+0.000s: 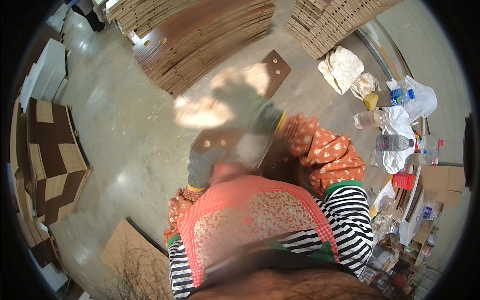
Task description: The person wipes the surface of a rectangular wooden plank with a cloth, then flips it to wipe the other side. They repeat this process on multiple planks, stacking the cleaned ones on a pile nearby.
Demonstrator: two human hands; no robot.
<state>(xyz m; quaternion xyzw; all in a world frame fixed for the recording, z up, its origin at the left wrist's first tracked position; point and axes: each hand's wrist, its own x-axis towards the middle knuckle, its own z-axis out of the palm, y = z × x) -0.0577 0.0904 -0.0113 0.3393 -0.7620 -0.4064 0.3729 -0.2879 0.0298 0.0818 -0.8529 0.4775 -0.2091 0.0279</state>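
My right hand point(243, 102), in a grey-green work glove with a yellow-edged cuff, is closed on a whitish cloth point(202, 112). Both are smeared by motion, over a brown wood-grain board point(278, 72) with drilled holes. The cloth covers the board's middle. At the board's near left end is my left hand point(201, 167), also gloved; its fingers are bent at the edge and partly blurred. A clear or whitish blur point(247, 150) near the board's near end cannot be made out. Orange floral sleeve covers reach over both my forearms.
Tall stacks of brown boards point(200, 42) stand ahead, with another stack point(320, 25) at far right. Crumpled white cloths point(341, 69), a yellow block point(370, 101) and several plastic bottles point(392, 143) lie to the right. Wrapped brown packs point(52, 160) stand left; flat cardboard point(132, 250) lies near left.
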